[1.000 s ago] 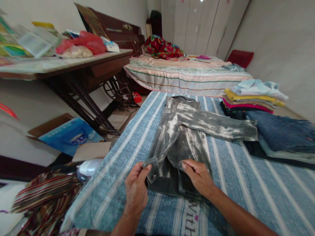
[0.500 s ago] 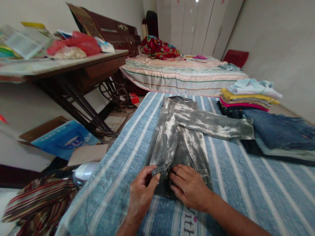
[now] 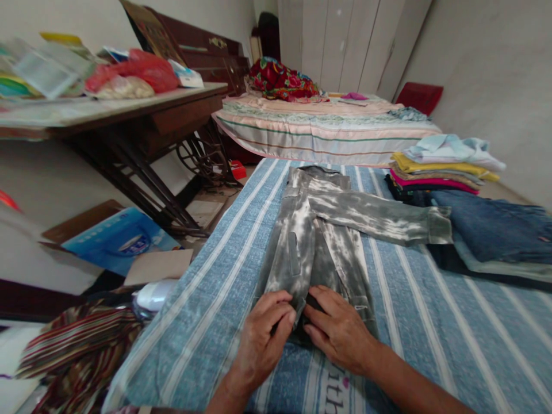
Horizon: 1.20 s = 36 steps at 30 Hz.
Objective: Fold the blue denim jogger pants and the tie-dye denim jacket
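A grey tie-dye jacket (image 3: 310, 241) lies lengthwise on the blue striped bedsheet (image 3: 207, 299), one sleeve (image 3: 379, 217) stretched out to the right. My left hand (image 3: 265, 336) has its fingers curled on the jacket's near left hem edge. My right hand (image 3: 336, 328) presses on the near hem right beside it, fingers bent and touching the cloth. The two hands almost meet at the jacket's front opening.
Folded clothes (image 3: 444, 164) and folded jeans (image 3: 495, 230) are stacked at the right. A wooden table (image 3: 142, 115) with bags stands at the left, a second bed (image 3: 323, 126) beyond. Striped cloth (image 3: 77, 351) and a blue box (image 3: 116, 241) lie on the floor at the left.
The left hand lowered the lifted cuff and front flap onto the jacket. Both hands came together at the near hem.
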Motion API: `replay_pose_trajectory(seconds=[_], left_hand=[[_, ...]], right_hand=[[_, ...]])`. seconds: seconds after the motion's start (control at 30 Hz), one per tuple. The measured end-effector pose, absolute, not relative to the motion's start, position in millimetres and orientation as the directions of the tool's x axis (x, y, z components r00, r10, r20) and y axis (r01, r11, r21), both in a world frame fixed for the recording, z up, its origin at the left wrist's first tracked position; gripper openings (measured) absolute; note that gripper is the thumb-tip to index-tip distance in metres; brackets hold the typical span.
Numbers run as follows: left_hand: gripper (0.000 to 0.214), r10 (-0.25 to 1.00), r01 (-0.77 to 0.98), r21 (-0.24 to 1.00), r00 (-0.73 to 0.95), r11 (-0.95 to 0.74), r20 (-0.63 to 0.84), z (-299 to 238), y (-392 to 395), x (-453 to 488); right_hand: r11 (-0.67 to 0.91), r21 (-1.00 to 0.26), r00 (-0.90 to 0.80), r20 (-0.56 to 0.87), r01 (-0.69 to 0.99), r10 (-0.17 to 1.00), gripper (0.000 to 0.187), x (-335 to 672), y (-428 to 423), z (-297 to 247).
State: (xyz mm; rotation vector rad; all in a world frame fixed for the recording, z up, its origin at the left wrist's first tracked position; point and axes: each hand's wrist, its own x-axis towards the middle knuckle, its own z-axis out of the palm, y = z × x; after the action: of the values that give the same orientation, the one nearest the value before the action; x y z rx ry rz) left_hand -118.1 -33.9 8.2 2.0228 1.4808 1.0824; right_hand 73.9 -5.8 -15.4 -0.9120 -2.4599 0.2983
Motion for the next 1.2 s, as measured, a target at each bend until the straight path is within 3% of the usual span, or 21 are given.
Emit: replay_pose_trajectory(seconds=[0.2, 0.4, 0.53, 0.63, 0.8, 0.9, 1.2], left_hand=[[0.008, 0.928, 0.647, 0.672, 0.174, -0.359, 0.329, 3.1, -35.2, -119.9], [0.057, 0.958, 0.641, 0.712, 0.195, -0.286, 0.210, 0.1, -34.2, -130.2], [0.044, 0.983, 0.527, 0.840, 0.176, -0.133, 0.045, 7.0, -25.1, -138.4], [0.046, 0.981, 0.405, 0.914, 0.179, -0.007, -0.072, 12.0, -18.4, -143.1], [0.029, 0.983, 0.188, 0.978, 0.137, 0.094, -0.121, 15.7, -15.5, -145.7], [0.017, 0.985, 0.214, 0.970, 0.103, 0.112, -0.137, 16.9, -16.4, -144.4], [0.017, 0.997, 0.327, 0.944, 0.052, 0.042, -0.062, 17.3, -18.8, -136.6]], right_hand=[[0.776, -0.369, -0.625, 0.460, 0.511, 0.630, 0.026, 77.3, -6.6, -18.5], [0.743, -0.447, -0.545, 0.504, 0.499, 0.670, 0.027, 75.9, -5.0, -16.7], [0.725, -0.468, -0.540, 0.483, 0.506, 0.689, 0.030, 72.9, -2.5, -12.1], [0.712, -0.476, -0.544, 0.460, 0.517, 0.702, 0.028, 69.2, -2.2, -7.7], [0.687, -0.465, -0.514, 0.456, 0.558, 0.727, 0.021, 60.6, -5.4, -3.2], [0.668, -0.469, -0.490, 0.455, 0.578, 0.744, 0.024, 56.2, -7.5, -3.0], [0.618, -0.423, -0.492, 0.375, 0.663, 0.785, 0.053, 49.9, -9.1, 0.2]])
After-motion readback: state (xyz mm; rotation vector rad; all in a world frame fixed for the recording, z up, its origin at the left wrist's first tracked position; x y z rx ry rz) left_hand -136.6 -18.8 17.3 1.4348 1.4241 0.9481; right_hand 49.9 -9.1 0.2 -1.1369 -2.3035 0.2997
